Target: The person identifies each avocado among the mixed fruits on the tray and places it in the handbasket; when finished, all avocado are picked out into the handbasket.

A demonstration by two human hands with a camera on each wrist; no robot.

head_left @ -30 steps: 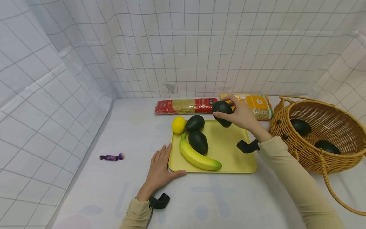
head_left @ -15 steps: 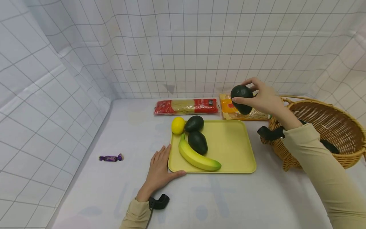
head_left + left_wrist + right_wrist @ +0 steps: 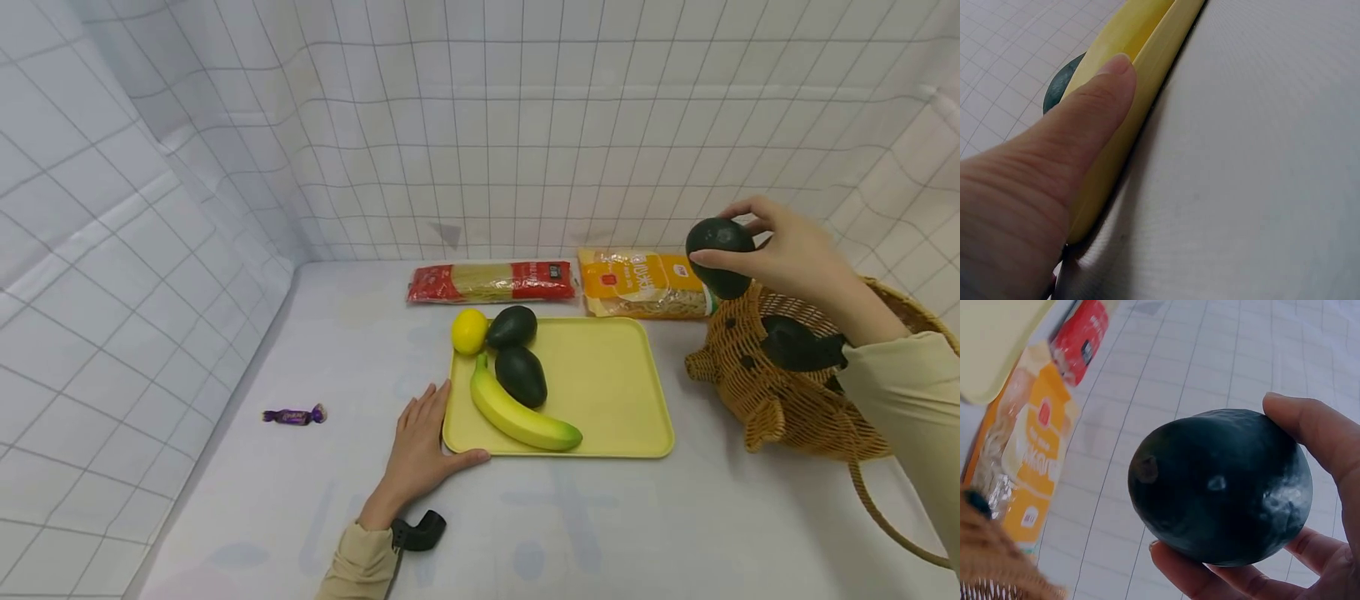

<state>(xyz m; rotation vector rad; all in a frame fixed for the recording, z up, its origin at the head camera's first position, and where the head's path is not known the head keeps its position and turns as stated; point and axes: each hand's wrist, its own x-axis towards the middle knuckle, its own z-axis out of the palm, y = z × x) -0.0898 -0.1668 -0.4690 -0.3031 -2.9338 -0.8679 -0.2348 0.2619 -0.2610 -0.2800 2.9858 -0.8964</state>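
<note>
My right hand grips a dark green avocado between thumb and fingers, held up in the air near the left side of a wicker basket. My left hand rests at the near left corner of a yellow tray, its thumb along the front rim and its fingers along the left side. On the tray lie a lemon, two avocados, one at the back and one in the middle, and a banana. My right forearm hides much of the basket's inside.
Behind the tray lie a red pack of noodles and an orange pack of noodles. A purple wrapped candy sits at the left. The basket's handle trails on the table. A grid-patterned curtain stands behind.
My right hand has carried the avocado from above the tray's back edge rightward and up toward the basket. My left hand has stayed at the tray corner.
</note>
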